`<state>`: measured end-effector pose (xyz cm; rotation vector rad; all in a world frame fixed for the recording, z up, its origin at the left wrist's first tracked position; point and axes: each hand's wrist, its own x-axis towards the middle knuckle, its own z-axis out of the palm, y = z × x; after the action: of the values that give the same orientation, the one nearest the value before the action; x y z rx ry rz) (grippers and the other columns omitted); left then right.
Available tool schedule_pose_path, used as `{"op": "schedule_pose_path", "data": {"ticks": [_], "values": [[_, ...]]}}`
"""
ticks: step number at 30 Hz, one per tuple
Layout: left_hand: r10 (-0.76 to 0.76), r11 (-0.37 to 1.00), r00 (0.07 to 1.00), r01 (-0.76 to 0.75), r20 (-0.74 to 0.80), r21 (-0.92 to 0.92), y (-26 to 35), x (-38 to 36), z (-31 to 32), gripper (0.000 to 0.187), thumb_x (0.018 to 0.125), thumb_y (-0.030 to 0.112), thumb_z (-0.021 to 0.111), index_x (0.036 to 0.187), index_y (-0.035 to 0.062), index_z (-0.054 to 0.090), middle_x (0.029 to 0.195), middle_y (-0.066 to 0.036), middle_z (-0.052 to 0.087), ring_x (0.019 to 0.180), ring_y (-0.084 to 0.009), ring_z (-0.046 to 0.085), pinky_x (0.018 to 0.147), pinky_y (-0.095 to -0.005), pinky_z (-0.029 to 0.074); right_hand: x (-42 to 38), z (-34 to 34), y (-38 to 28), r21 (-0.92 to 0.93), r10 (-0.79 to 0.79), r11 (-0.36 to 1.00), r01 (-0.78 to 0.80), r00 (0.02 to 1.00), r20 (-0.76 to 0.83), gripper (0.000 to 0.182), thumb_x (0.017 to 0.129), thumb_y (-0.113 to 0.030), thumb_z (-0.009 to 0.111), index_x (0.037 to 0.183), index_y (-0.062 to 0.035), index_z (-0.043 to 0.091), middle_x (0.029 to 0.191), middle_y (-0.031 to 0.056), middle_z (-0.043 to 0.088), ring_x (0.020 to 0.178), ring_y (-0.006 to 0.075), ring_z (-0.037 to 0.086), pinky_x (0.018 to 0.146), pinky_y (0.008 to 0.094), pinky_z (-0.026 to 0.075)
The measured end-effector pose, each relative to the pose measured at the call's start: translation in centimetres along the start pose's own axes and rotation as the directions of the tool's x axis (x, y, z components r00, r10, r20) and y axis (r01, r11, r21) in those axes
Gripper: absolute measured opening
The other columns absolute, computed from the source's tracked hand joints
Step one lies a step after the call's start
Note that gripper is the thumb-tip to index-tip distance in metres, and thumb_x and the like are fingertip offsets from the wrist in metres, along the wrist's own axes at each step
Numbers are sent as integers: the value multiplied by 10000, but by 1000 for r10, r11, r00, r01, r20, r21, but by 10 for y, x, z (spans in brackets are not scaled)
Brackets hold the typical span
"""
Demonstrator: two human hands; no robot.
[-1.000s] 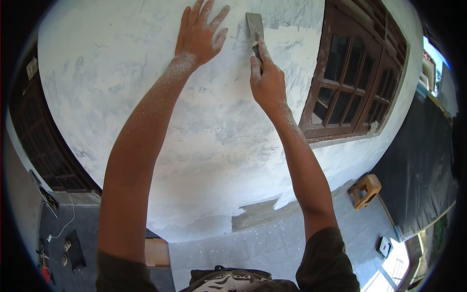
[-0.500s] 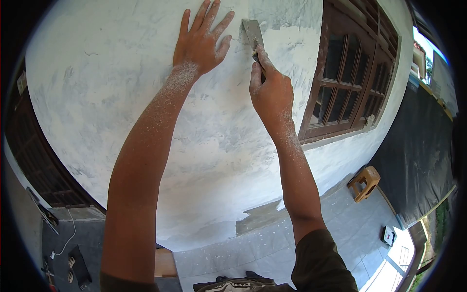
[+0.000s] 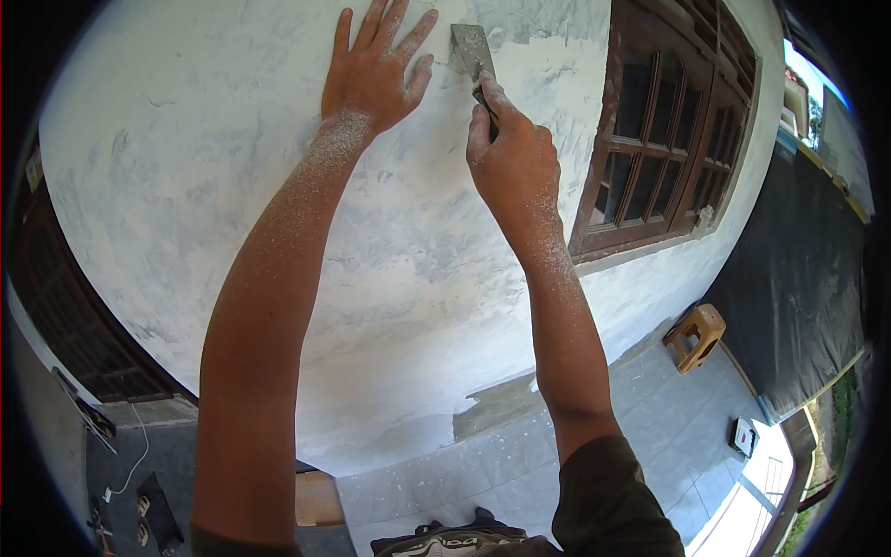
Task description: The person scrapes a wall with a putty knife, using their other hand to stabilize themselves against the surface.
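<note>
My left hand [image 3: 373, 79] lies flat on the white, patchy wall [image 3: 408, 241] with its fingers spread. To its right, my right hand [image 3: 510, 139] is wrapped round the handle of a putty knife [image 3: 471, 51], whose broad metal blade points up against the wall. Pale flecks stick to the blade, and white dust coats both wrists and forearms. Grey smears and scraped patches mark the wall around the blade. Most of the knife's dark handle is hidden in my fist.
A brown wooden window [image 3: 650, 139] is set in the wall at right. Below stand a tan plastic stool [image 3: 696, 336] and a small tray-like item [image 3: 742, 436] on grey tiles [image 3: 594, 446]. Dark sheeting [image 3: 789, 278] hangs at far right. A white cable [image 3: 141, 450] lies at lower left.
The putty knife and my right hand have shifted slightly up and left in view. My left hand keeps its place on the wall, while the whole view has moved a little.
</note>
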<state>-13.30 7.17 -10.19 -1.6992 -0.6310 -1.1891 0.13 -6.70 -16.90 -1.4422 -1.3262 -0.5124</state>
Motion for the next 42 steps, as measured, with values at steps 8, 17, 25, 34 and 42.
{"op": "schedule_pose_path", "data": {"ticks": [8, 17, 25, 34, 42], "values": [[21, 1000, 1000, -21, 10, -4, -1, -1, 3, 596, 1006, 375, 539, 1554, 161, 446, 1685, -144, 264, 1580, -286, 173, 1283, -544, 91, 9, 12, 3, -18, -72, 997, 70, 992, -102, 394, 1037, -197, 537, 1411, -104, 617, 731, 171, 733, 678, 303, 759, 619, 423, 628], [38, 999, 999, -38, 35, -5, -1, -1, 2, 598, 1018, 395, 512, 1563, 164, 430, 1694, -143, 240, 1584, -284, 158, 1284, -539, 79, 0, 8, 1, 16, -44, 999, 45, 998, -52, 393, 1042, -205, 532, 1406, -89, 620, 759, 176, 738, 679, 314, 753, 645, 442, 627], [45, 999, 998, -45, 42, 11, -1, -1, 2, 623, 1013, 393, 522, 1579, 163, 398, 1697, -140, 230, 1582, -268, 166, 1284, -535, 88, -16, 11, 4, 23, -31, 999, 32, 999, -31, 381, 1039, -207, 551, 1401, -120, 636, 880, 202, 762, 741, 322, 766, 721, 420, 620], [81, 997, 996, -82, 40, 14, -2, 1, 0, 623, 988, 352, 574, 1549, 122, 434, 1650, -174, 317, 1555, -300, 238, 1266, -548, 149, -16, 4, -4, -4, -2, 1000, 2, 999, 54, 381, 1039, -199, 538, 1402, -135, 635, 922, 197, 766, 797, 328, 769, 749, 443, 623], [76, 996, 997, -77, -34, -34, -5, 15, 3, 546, 936, 313, 636, 1424, 72, 580, 1522, -222, 479, 1474, -373, 364, 1232, -553, 250, 5, 4, -5, 23, -5, 1000, 5, 1000, 8, 375, 1036, -195, 538, 1391, -140, 644, 916, 196, 765, 818, 335, 769, 765, 455, 625]]}}
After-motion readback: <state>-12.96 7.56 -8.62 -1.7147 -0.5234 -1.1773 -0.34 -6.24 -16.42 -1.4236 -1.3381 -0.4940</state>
